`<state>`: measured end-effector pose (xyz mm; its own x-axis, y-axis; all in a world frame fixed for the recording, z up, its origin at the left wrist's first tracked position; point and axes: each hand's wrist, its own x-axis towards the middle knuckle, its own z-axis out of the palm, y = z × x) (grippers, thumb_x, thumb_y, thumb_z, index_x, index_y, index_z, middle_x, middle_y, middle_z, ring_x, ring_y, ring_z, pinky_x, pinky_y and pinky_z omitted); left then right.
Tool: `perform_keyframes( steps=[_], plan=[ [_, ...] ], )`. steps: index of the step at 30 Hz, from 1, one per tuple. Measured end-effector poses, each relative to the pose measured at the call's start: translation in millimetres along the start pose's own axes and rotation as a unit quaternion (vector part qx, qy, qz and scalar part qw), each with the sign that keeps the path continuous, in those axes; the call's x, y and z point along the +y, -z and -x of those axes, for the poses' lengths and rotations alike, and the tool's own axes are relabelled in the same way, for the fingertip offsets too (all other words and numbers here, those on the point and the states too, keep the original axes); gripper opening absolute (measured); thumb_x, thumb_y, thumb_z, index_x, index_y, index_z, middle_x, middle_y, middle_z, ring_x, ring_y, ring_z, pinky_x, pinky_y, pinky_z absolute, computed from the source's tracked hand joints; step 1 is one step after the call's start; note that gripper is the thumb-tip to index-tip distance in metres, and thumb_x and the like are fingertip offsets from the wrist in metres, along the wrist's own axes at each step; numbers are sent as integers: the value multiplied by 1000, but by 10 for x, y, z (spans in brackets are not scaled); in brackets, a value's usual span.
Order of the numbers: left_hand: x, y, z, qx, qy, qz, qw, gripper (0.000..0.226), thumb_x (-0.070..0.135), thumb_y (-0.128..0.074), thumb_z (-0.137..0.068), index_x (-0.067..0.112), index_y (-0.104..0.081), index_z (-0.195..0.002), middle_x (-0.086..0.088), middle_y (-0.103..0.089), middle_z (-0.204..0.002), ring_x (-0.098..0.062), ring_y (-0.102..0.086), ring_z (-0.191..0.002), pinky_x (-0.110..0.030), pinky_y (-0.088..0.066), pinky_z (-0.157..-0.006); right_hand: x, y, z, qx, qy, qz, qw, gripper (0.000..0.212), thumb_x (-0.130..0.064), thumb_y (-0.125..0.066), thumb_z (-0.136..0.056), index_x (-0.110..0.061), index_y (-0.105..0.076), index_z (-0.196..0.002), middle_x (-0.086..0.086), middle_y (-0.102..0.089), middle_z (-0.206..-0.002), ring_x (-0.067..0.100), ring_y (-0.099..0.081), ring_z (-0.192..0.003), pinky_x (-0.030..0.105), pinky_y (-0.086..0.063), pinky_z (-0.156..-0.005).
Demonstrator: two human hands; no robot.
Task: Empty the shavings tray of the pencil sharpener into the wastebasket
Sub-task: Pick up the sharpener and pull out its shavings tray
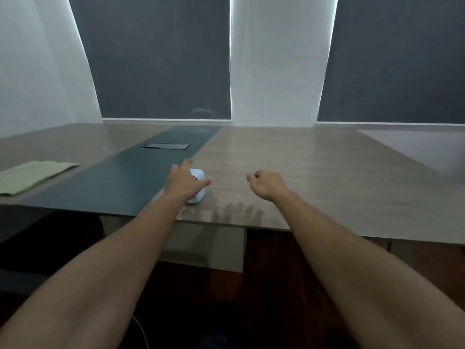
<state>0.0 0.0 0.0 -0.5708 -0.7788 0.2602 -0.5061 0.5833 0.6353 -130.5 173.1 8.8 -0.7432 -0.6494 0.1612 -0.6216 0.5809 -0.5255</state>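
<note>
A small white pencil sharpener [198, 175] stands on the wooden table near its front edge, mostly hidden behind my left hand [185, 180]. That hand hovers over it with fingers spread, thumb to the right; I cannot tell whether it touches the sharpener. My right hand [266, 183] floats above the table to the right, fingers loosely curled, holding nothing. No wastebasket is in view.
The wooden table [302, 172] has a dark centre strip [120, 182] with a cable hatch [166, 146]. A folded green cloth [30, 175] lies at the left. Dark blinds and white walls stand behind. Dark floor lies below the table's front edge.
</note>
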Motion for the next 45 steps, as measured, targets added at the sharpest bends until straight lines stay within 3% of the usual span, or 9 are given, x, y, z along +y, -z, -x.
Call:
perform_keyframes(
  steps=[11,14,17,20,22,30,36,40,45],
  plan=[
    [-323,-316,-180,98,44,136,985,50,34,-70,-78,30,-52,-125,-9,-59,-117,-30,-58,-105,-34,-44,-88,-51,-508,-323,-10,8,-188,982,41,-34,-45,-102,-6,-67,-123,10,-69,-117,27,-60,-113,31,-43,-90],
    [-280,-321,-314,70,109,273,953,38,34,-61,-83,28,-54,-121,-1,-60,-117,-25,-58,-100,-35,-50,-86,-114,-603,-465,-29,-23,-242,969,40,-36,-47,-99,-6,-70,-114,5,-68,-95,25,-61,-95,32,-48,-78],
    [-200,-361,-399,15,156,388,908,27,31,-57,-85,26,-57,-112,-8,-61,-115,-30,-62,-97,-51,-59,-80,-204,-658,-594,-86,-103,-333,933,52,-46,-49,-95,0,-67,-112,15,-69,-104,27,-64,-82,37,-55,-69],
    [-69,-413,-430,-34,150,436,886,20,25,-54,-90,19,-60,-109,-9,-63,-100,-26,-62,-77,-37,-58,-55,-260,-634,-673,-154,-139,-389,898,67,-64,-49,-90,-6,-64,-120,16,-69,-115,29,-68,-86,34,-58,-69],
    [0,-466,-458,-56,134,450,881,18,25,-54,-90,20,-61,-106,-10,-64,-101,-25,-62,-76,-31,-54,-55,-257,-602,-720,-163,-146,-420,881,72,-68,-51,-88,-7,-63,-125,15,-70,-119,30,-70,-89,36,-59,-72],
    [231,-629,-495,-98,86,467,874,30,23,-60,-88,27,-64,-118,-6,-65,-109,-23,-64,-85,-25,-52,-49,47,-461,-749,-126,-190,-529,817,48,-50,-65,-90,-9,-64,-115,9,-66,-107,23,-62,-88,36,-58,-73],
    [392,-762,-455,-85,66,463,880,44,23,-65,-83,26,-63,-127,-8,-66,-121,-26,-65,-95,-32,-57,-61,422,-301,-702,-24,-211,-607,766,30,-37,-71,-90,-9,-66,-98,8,-67,-91,23,-64,-80,33,-56,-64],
    [475,-801,-384,-94,40,451,887,38,16,-68,-85,23,-63,-121,-8,-67,-108,-20,-67,-83,-33,-59,-59,645,-99,-612,27,-197,-591,782,27,-23,-76,-86,-2,-65,-100,12,-65,-90,23,-64,-71,34,-60,-69],
    [564,-929,-330,-80,-14,409,909,40,16,-77,-77,30,-67,-113,-13,-68,-105,-22,-66,-91,-51,-61,-79,868,-24,-582,90,-191,-546,811,28,-20,-83,-75,-3,-72,-93,14,-71,-99,26,-70,-84,36,-62,-83]
  ],
)
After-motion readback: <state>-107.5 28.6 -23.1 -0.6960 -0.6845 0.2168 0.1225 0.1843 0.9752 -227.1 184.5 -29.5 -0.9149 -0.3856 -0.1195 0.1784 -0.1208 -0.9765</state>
